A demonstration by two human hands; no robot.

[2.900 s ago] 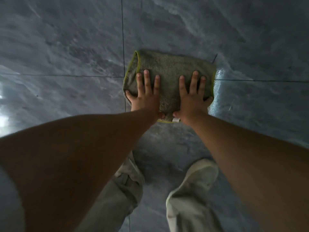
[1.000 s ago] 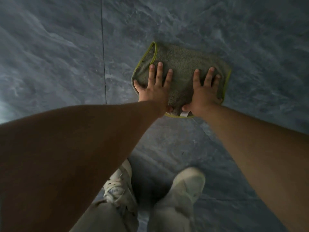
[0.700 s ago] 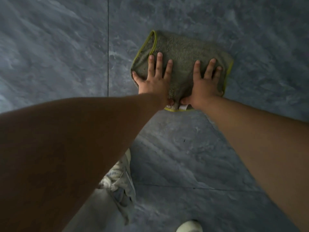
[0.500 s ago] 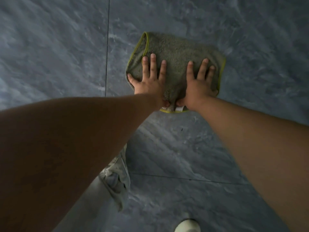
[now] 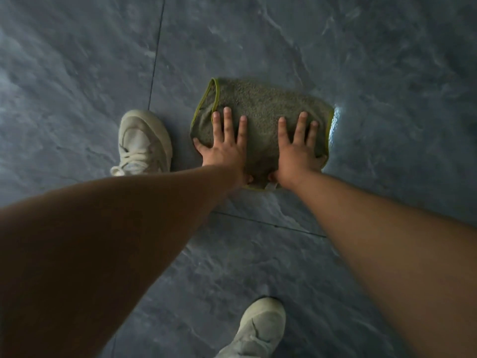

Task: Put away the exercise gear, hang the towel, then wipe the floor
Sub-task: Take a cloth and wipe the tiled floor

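**As both hands bear down, cloth [image 5: 260, 104] lies flat on floor [image 5: 387, 73]**

While both arms reach forward at full stretch from the 8 and 4 o'clock edges of the view, the left hand [image 5: 224, 148] and right hand [image 5: 296, 151] lie palm-down, side by side, on the cloth. Fingers of each hand are straight and slightly spread, pointing toward 12 o'clock. Thumbs turn inward and lie near each other at the cloth's near edge. Neither hand grips anything; contact is flat pressure only.

Cloth position: directly beneath both hands, extending past the fingertips toward 12 o'clock. The right hand's outer edge sits at the cloth's 3 o'clock border.

Cloth material: olive-grey terry with a nubbly pile. It is folded into a rough rectangle with rounded corners and bound in yellow-green trim [image 5: 216, 96]. A small white tag [image 5: 270, 186] protrudes at 6 o'clock between the wrists.

Floor: grey marble-pattern tiles, smooth and glossy, divided by thin dark grout lines [image 5: 156, 52]. A bright glare patch [image 5: 336, 120] touches the cloth's 3 o'clock edge.

A pale laced left shoe [image 5: 144, 140] stands just beside the cloth at 9 o'clock. The right shoe [image 5: 260, 326] stands at 6 o'clock, well apart.
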